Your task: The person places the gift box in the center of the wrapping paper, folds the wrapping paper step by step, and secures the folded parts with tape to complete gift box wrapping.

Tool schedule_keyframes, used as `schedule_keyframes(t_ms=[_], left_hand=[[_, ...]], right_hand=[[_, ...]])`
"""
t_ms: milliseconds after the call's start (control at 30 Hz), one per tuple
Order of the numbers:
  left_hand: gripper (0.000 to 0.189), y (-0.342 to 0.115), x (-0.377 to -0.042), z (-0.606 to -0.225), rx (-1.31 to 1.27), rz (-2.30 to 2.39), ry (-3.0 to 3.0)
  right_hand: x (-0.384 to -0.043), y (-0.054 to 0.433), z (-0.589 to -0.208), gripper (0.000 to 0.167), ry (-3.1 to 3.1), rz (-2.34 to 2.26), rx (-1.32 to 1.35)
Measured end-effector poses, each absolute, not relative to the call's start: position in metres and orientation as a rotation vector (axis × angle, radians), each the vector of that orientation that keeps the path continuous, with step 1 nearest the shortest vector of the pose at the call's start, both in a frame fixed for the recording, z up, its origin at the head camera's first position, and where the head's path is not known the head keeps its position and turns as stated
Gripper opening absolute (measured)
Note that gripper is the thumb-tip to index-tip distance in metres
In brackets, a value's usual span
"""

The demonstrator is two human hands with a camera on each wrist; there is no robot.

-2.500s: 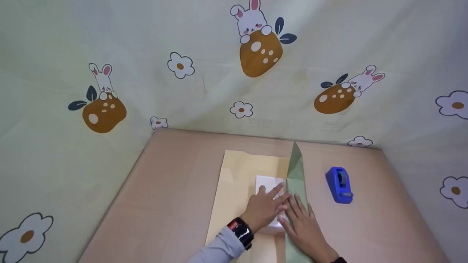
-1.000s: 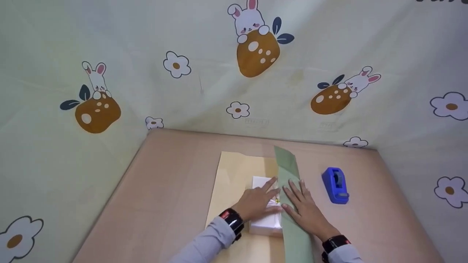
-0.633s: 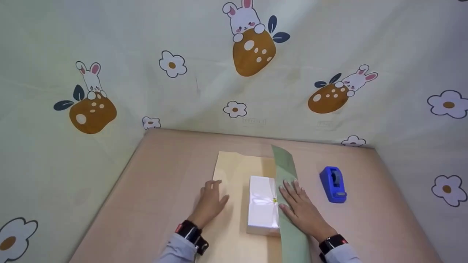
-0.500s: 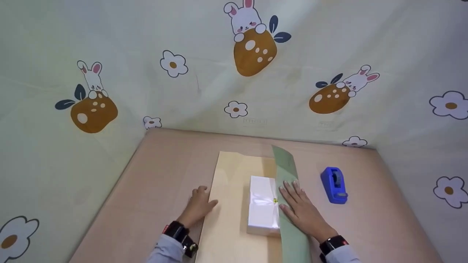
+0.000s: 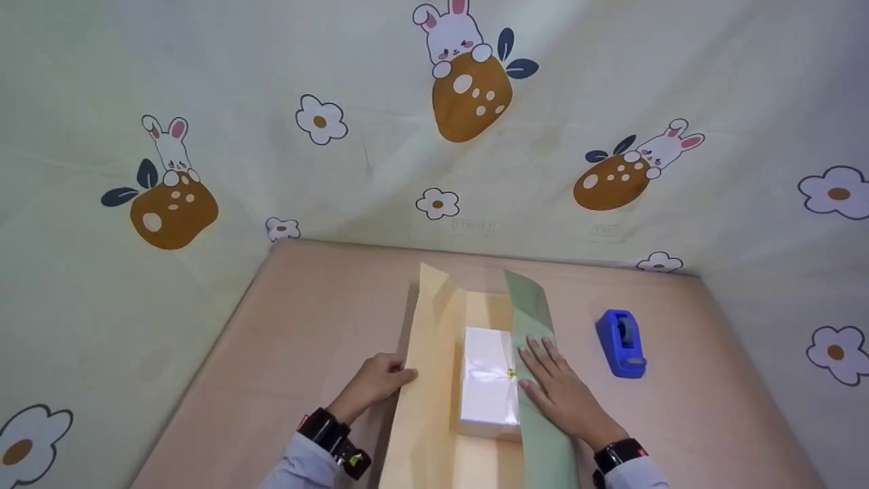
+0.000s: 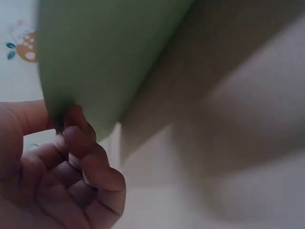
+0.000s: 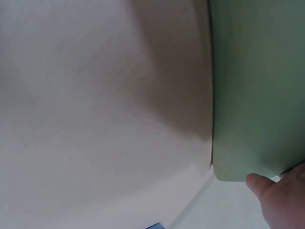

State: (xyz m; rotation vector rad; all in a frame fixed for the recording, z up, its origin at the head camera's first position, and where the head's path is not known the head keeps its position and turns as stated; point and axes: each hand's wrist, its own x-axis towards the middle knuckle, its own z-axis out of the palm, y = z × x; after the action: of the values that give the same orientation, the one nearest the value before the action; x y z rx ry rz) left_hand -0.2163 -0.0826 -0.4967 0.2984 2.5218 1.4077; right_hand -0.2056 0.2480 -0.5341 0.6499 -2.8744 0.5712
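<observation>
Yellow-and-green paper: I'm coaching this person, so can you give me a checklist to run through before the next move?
1. Left hand pinching the paper's left edge: ok.
2. Right hand resting on the green flap: ok.
3. White box on the paper's yellow side: ok.
4. Left edge laid over the box: not ok, raised beside it.
5. Green flap taped: cannot tell, hand covers part.
6. Blue tape dispenser apart from the paper: ok.

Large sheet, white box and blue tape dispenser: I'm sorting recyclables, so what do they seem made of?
Large sheet: probably matte paper, cream one side, green the other; it bends in thin flaps.
White box: likely smooth cardboard, from its crisp edges; coating unclear.
Blue tape dispenser: apparently smooth plastic, by its even color and rounded corners.
</observation>
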Motion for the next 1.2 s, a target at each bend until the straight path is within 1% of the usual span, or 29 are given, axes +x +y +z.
schedule_keyframes(t_ms=[100,200,367,500,600,667,800,867,967,1133,1200], left_hand=[[0.031,-0.069,-0.217,-0.489,0.493,1.476,2.555],[0.030,-0.052,-0.217,-0.487,0.626,1.559,2.547],[0.025,-0.025,-0.215,-0.496,0.578,1.734,2.314],[0.031,-0.012,-0.212,-0.510,0.538,1.861,2.144],[0.032,-0.005,-0.210,-0.525,0.618,1.895,2.197],[0.033,0.000,-0.206,-0.536,0.705,1.829,2.336],[0.050,0.012,-0.197,-0.551,0.773,1.638,2.523],[0.056,0.017,-0.191,-0.551,0.769,1.585,2.551],[0.062,0.022,-0.176,-0.544,0.683,1.579,2.529],[0.067,0.024,-0.137,-0.538,0.516,1.601,2.425],[0.070,0.023,-0.123,-0.540,0.513,1.620,2.369]], right_hand=[[-0.206,0.249,-0.534,0.054,-2.878,0.590,0.644],[-0.206,0.249,-0.534,0.054,-2.882,0.606,0.638],[-0.206,0.248,-0.534,0.054,-2.850,0.625,0.638],[-0.205,0.247,-0.533,0.054,-2.838,0.643,0.650],[-0.206,0.247,-0.533,0.054,-2.846,0.652,0.641],[-0.206,0.248,-0.533,0.054,-2.854,0.655,0.630],[-0.206,0.247,-0.534,0.054,-2.868,0.654,0.615],[-0.205,0.247,-0.533,0.054,-2.874,0.654,0.608],[-0.205,0.247,-0.533,0.054,-2.881,0.656,0.594],[-0.204,0.246,-0.533,0.055,-2.897,0.664,0.574],[-0.204,0.246,-0.533,0.055,-2.897,0.671,0.567]])
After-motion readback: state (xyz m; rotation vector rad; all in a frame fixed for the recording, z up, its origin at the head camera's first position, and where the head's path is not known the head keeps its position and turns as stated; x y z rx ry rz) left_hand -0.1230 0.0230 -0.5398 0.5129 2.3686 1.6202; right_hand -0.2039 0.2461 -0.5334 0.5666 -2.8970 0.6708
